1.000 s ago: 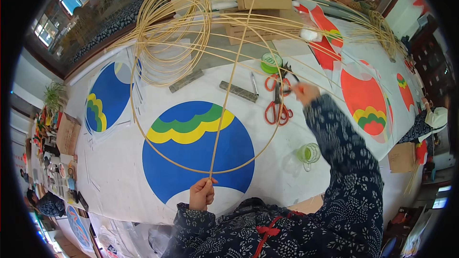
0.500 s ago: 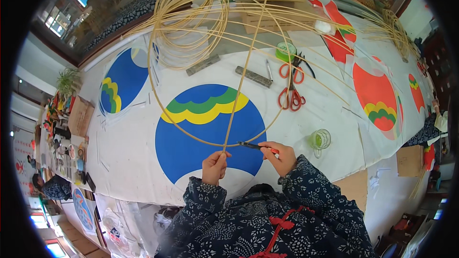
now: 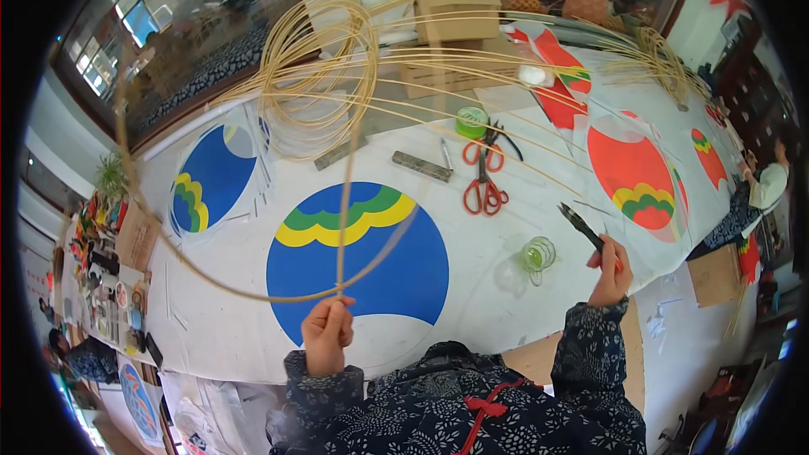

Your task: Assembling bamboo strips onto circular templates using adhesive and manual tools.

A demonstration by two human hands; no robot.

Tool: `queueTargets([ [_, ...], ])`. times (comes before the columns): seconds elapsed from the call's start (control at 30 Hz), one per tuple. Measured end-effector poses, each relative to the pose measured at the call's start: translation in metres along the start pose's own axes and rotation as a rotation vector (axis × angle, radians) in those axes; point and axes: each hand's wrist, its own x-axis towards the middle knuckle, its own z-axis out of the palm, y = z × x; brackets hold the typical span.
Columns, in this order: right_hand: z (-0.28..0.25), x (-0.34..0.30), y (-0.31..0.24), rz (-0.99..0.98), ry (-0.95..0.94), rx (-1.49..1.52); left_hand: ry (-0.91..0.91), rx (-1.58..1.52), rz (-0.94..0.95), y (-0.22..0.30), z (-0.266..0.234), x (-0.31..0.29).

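Observation:
My left hand [image 3: 327, 337] is closed around the lower end of a straight bamboo strip [image 3: 343, 223], at the spot where it crosses a bent bamboo hoop [image 3: 278, 297]. Hoop and strip are raised above a round sheet [image 3: 406, 291], blue with green and yellow scalloped bands, lying flat on the table. Off to the right, my right hand [image 3: 610, 276] grips dark-jawed pliers [image 3: 581, 226] with red on the handles. Their jaws point up and left, apart from the bamboo.
A glass mug [image 3: 537, 257] stands between my hands. Beyond it lie red-handled scissors [image 3: 484, 194], green tape [image 3: 471, 121] and two grey bars [image 3: 421, 166]. Coiled bamboo strips [image 3: 316, 76] and a cardboard box [image 3: 458, 15] fill the back. Red sheets [image 3: 628, 170] lie at right.
My right hand has drawn the pliers away from the crossing, out to the right. My left hand has shifted left with the bamboo frame, which has swung left. The whole view has shifted too.

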Motion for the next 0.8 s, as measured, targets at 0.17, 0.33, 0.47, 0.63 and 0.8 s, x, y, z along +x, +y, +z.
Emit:
queueTargets([
  [0.17,0.004,0.003,0.042,0.06,-0.194,-0.366,0.048,-0.012,0.028,0.017,-0.005,0.012],
  [0.33,0.021,-0.001,0.09,0.017,-0.39,-0.54,0.032,-0.098,0.068,0.013,-0.001,0.02],
  [0.47,0.03,0.0,0.129,0.021,-0.477,-0.634,0.057,-0.045,0.072,-0.01,0.008,0.027],
  [0.63,0.042,-0.004,0.148,0.038,-0.43,-0.607,0.109,0.01,0.101,-0.042,0.006,0.026],
  [0.8,0.036,-0.011,0.139,0.018,-0.281,-0.531,0.177,0.046,0.101,-0.051,0.011,0.028],
])
